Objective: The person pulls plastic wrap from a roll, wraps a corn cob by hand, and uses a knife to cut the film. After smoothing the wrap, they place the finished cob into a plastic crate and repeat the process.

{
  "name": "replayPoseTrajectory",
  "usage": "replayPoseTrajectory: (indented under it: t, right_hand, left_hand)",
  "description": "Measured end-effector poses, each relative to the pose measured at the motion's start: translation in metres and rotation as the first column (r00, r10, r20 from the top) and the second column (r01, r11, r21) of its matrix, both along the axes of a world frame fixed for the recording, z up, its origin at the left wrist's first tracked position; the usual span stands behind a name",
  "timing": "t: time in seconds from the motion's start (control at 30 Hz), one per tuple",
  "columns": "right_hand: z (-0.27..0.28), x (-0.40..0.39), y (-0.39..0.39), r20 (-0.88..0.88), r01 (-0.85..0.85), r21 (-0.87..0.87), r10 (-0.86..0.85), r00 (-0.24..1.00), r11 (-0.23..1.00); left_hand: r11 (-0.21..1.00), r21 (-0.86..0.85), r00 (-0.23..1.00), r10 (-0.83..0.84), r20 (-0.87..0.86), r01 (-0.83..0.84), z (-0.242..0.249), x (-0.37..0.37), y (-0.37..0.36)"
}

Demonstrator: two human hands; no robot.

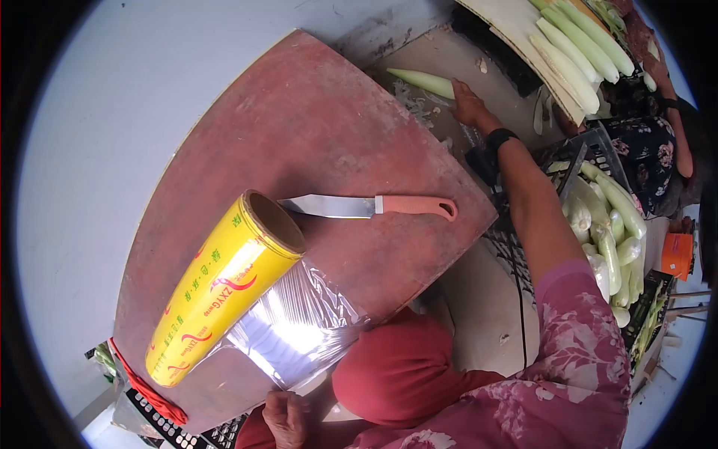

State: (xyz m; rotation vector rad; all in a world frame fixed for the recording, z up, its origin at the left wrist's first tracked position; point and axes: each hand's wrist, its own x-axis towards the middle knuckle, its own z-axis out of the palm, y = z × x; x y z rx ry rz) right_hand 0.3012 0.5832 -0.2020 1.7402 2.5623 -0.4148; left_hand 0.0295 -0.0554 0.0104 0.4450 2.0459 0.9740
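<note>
On the left of the red-brown board lies a big yellow roll of cling film (217,299), with a sheet of clear film (299,318) pulled out toward me. My left hand (286,419) is closed at the near edge of that sheet, its fingertips pinching the film. Reaching far to the right, past the board, my right hand (471,106) grips the thick end of a long, tapered pale-green vegetable (421,81). A knife (374,206) with a pink handle rests on the board beside the roll's open end, its blade tip near the roll.
More pale-green vegetables (572,56) lie on a surface at upper right. Below them, a dark crate (591,153) holds several film-wrapped ones. Another person's arm (677,135) is at far right. A red cord (142,385) hangs over the board's (314,112) left corner.
</note>
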Motion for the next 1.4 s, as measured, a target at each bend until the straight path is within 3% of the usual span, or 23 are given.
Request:
replayPoseTrajectory:
  t: [0.07, 0.47, 0.57, 0.67, 0.77, 0.87, 0.97, 1.07, 1.17, 1.27, 1.33, 1.4]
  right_hand:
    - [-0.013, 0.004, 0.01, -0.071, 0.029, -0.033, -0.031, 0.997, 0.999]
    - [-0.025, 0.001, 0.031, -0.098, 0.067, -0.213, -0.089, 0.991, 0.975]
    - [-0.016, -0.005, 0.026, 0.018, 0.163, -0.144, -0.162, 0.987, 0.976]
    - [-0.007, -0.01, 0.028, 0.228, 0.105, -0.207, -0.057, 0.972, 0.973]
    - [0.002, -0.022, 0.006, 0.135, 0.166, -0.067, -0.156, 0.978, 0.984]
    - [-0.028, -0.026, 0.009, -0.008, 0.121, -0.049, -0.122, 0.993, 0.991]
    - [-0.03, -0.036, -0.003, 0.169, 0.087, 0.064, -0.097, 0.981, 0.994]
    - [-0.008, -0.049, -0.015, 0.243, 0.044, 0.051, -0.055, 0.969, 0.998]
    - [-0.04, -0.028, 0.006, 0.172, 0.04, 0.115, -0.059, 0.983, 0.993]
    - [-0.025, -0.015, -0.005, -0.036, 0.037, 0.033, -0.036, 0.999, 0.999]
    - [-0.003, -0.004, -0.011, -0.223, 0.226, -0.329, -0.308, 0.925, 0.917]
    - [0.01, 0.009, -0.006, -0.33, 0.262, -0.63, -0.558, 0.762, 0.731]
  left_hand:
    - [0.999, -0.02, 0.999, -0.028, -0.034, 0.027, 0.002, 0.001, 0.002]
    - [1.0, -0.011, 0.999, -0.009, -0.05, 0.009, -0.002, 0.002, 0.001]
    - [1.0, -0.016, 0.998, -0.021, -0.055, 0.02, -0.001, 0.001, 0.0]
    - [1.0, -0.009, 0.999, -0.003, -0.042, 0.003, -0.002, 0.001, 0.001]
    - [1.0, -0.008, 0.999, 0.006, -0.038, -0.006, -0.001, 0.002, -0.002]
    - [1.0, -0.029, 0.999, 0.006, -0.04, -0.008, 0.001, 0.003, 0.001]
    - [0.999, -0.043, 0.997, 0.005, -0.077, -0.009, 0.002, 0.005, 0.005]
    - [0.997, -0.076, 0.994, -0.002, -0.106, -0.006, 0.005, 0.006, 0.006]
    - [0.997, -0.063, 0.992, -0.045, -0.119, 0.038, 0.004, 0.005, 0.007]
    - [0.995, -0.091, 0.996, -0.047, -0.072, 0.041, 0.008, 0.004, 0.009]
    - [0.996, -0.065, 0.995, -0.059, -0.079, 0.054, 0.007, 0.003, 0.008]
    - [0.996, 0.001, 0.99, -0.089, -0.11, 0.09, 0.002, 0.002, 0.003]
